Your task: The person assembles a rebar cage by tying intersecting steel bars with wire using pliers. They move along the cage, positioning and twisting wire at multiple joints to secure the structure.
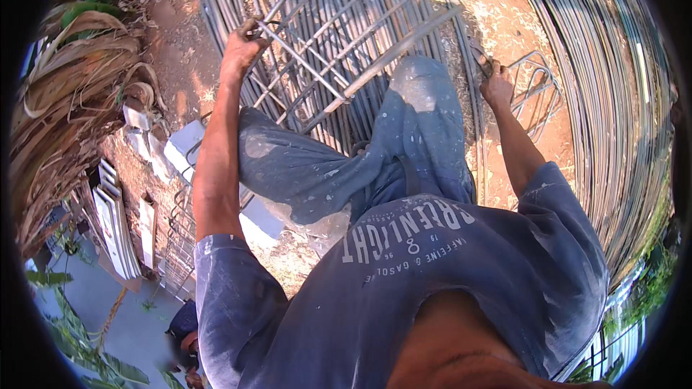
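My left hand (245, 45) is closed on the corner of a rebar cage (306, 57), a frame of long rods and cross bars that slants up and away in front of my knees. A thick rod (404, 45) along the cage's right side runs close to my right knee. Out to the right, my right hand (496, 86) has its fingers closed round a thin dark thing (478, 56) whose kind I cannot make out. Beside that hand, several bent steel stirrups (535, 90) lie on the ground.
Many long steel bars (353, 0) lie under and beyond the cage. Another large bundle of bars (613, 101) curves along the right. Dry banana leaves (79, 108) hang at the left. White boards (115, 230) and wire mesh (176, 259) are at the lower left.
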The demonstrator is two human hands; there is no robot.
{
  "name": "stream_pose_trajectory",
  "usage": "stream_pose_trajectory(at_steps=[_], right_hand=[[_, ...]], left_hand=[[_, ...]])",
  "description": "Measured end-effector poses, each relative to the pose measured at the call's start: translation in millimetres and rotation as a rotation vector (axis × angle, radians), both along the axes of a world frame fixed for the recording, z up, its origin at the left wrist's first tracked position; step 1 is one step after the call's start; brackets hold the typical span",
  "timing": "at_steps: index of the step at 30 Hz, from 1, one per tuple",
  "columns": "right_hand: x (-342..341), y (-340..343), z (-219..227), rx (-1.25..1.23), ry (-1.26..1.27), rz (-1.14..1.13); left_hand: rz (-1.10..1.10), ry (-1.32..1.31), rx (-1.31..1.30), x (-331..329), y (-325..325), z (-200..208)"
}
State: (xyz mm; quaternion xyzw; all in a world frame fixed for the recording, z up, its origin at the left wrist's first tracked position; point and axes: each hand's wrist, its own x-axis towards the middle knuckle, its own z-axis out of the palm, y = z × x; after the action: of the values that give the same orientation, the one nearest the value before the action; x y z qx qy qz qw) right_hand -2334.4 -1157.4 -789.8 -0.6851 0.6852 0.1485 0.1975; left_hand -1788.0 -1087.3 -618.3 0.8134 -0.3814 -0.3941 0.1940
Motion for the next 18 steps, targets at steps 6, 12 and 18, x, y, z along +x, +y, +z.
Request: stream_pose_trajectory(at_steps=[6, 12, 18], right_hand=[[0, -46, -39, 0.180, 0.019, 0.305], [-31, -58, -10, 0.175, 0.047, 0.319], [-89, -58, 78, 0.579, -0.858, -0.643]], left_hand=[[-0.106, -0.383, -0.012, -9, -10, -10], [-0.072, -0.306, -0.068, 0, -2, -21], [-0.081, -0.249, -0.090, -14, -3, -4]])
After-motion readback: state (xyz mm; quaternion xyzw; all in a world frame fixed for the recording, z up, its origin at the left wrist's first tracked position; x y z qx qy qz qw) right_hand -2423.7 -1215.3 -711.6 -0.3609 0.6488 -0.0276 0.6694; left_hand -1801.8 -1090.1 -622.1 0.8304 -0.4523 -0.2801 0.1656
